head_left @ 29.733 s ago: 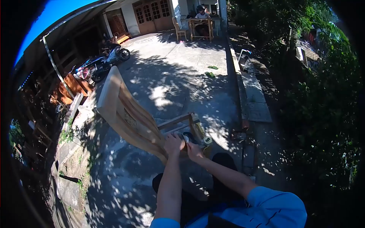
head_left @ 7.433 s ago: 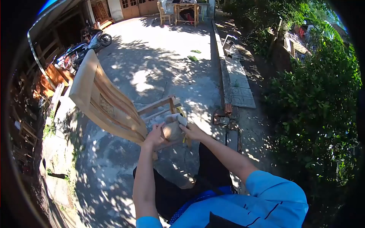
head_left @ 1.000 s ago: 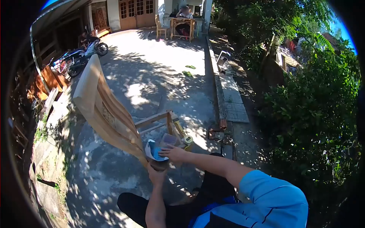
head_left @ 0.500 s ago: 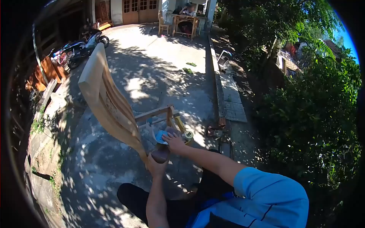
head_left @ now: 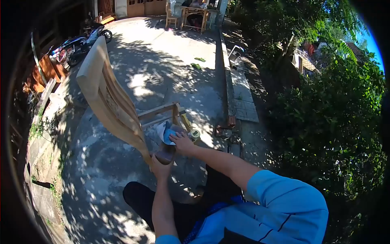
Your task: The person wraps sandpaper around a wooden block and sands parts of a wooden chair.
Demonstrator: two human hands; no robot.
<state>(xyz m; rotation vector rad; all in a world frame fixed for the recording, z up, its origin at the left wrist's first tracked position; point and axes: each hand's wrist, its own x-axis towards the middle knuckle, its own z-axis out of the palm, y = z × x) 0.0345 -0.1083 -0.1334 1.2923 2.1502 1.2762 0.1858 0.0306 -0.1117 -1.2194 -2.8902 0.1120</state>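
A pale wooden chair [head_left: 109, 110] with a tall, curved slatted back stands at the left of my hands. My left hand [head_left: 161, 166] is closed round a dark brown rounded piece [head_left: 165, 154], close to the lower end of the chair's back post. Over a blue and white sheet [head_left: 163, 131] that curls up at its edge, my right hand [head_left: 183, 143] presses with its fingers partly bent. The sheet's underside and the kind of the brown piece cannot be made out. A yellowish round container or roll [head_left: 195, 134] is just beyond my right hand.
A wooden frame [head_left: 160, 110] lies beyond my hands on the shaded concrete ground [head_left: 101, 175]. A low kerb [head_left: 228, 81] and bushes [head_left: 329, 126] border the right. Farther off are a motorbike [head_left: 83, 44], a person at a wooden table [head_left: 195, 12], and a chair [head_left: 171, 18].
The view has tilted down slightly, so the scene sits higher. The white part of the sheet now stands up more at its far edge. Both hands stay close together at the same spot.
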